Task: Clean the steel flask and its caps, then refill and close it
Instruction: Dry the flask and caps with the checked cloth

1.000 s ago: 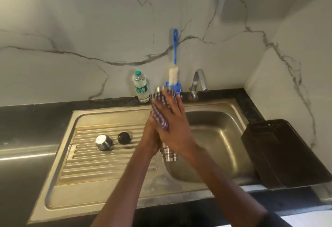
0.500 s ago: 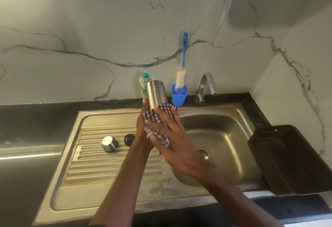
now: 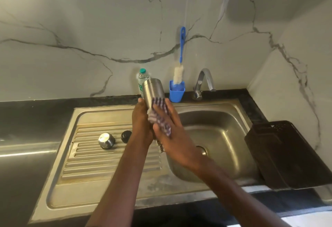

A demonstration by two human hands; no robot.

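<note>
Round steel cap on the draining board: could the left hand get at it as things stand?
Probably not at once. The left hand grips the steel flask that the right hand wipes with a checked cloth. The round steel cap lies uncovered just left of that forearm, so the path itself looks free.

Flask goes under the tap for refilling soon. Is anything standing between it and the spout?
Nothing visible blocks it. The steel flask, held upside down in both hands with the checked cloth, is left of the curved chrome tap; the blue brush holder stands between them, back by the wall.
</note>
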